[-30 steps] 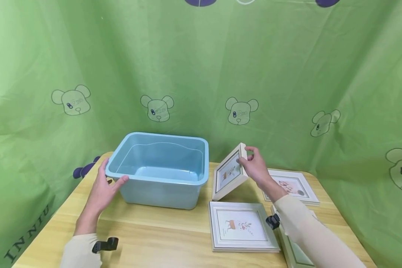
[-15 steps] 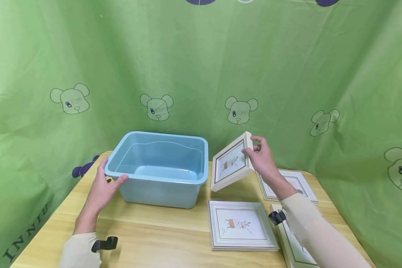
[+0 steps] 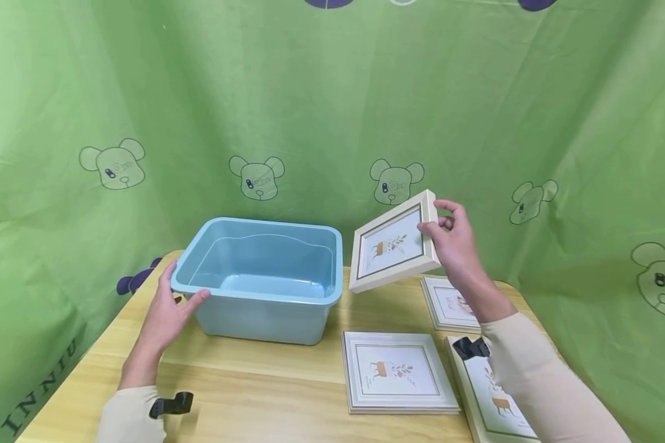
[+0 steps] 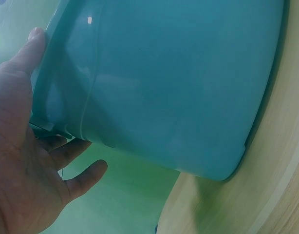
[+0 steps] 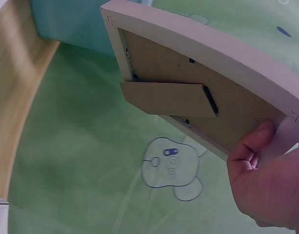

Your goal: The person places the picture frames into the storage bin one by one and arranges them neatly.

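Note:
My right hand (image 3: 457, 249) grips a cream picture frame (image 3: 394, 243) by its right edge. The thumb lies on the front and the fingers curl behind. The frame is raised and tilted beside the tub, its orange deer and plant print facing me. In the right wrist view, the brown backing board (image 5: 164, 63) and its fold-out stand (image 5: 169, 97) show. With my left hand (image 3: 166, 314) I hold the left front corner of a light blue plastic tub (image 3: 260, 320), thumb over the front rim. The left wrist view shows the other fingers (image 4: 86, 180) behind the tub's side, partly spread.
A white picture frame (image 3: 399, 372) lies flat on the wooden table (image 3: 266, 394), right of the tub. Another frame (image 3: 449, 304) lies at the back right, and a cream one (image 3: 490, 400) is partly under my right forearm. A green curtain (image 3: 321, 111) hangs behind.
My right hand has lifted the picture frame up and to the right and turned it flatter. It stood on its lower edge near the table before. The left hand and tub stay put.

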Demonstrator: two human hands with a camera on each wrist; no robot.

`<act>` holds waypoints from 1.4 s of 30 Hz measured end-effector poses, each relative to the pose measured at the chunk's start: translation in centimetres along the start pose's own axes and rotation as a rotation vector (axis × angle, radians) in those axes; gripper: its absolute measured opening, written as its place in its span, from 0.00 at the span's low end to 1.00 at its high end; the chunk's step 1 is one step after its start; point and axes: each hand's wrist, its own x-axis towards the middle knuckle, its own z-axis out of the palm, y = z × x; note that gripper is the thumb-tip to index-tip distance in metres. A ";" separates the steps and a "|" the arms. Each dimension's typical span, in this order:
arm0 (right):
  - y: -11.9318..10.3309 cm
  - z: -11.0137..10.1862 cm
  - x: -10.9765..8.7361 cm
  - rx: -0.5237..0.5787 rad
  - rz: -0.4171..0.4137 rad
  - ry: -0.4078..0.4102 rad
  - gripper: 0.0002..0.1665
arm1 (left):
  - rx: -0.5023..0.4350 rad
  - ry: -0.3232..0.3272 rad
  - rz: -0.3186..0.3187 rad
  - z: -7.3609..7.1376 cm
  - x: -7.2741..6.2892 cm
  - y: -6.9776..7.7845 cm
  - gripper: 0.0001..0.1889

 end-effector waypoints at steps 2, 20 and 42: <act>-0.5 0.0 0.0 0.040 -0.004 0.000 0.35 | 0.007 0.000 -0.003 0.0 0.0 0.0 0.53; -4.2 1.3 0.0 0.144 -0.031 -0.002 0.34 | 0.020 0.005 -0.008 -0.4 -0.1 0.2 0.53; -4.0 5.2 0.9 0.028 0.006 -0.080 0.34 | 0.025 -0.008 -0.018 -0.1 -0.3 0.2 0.53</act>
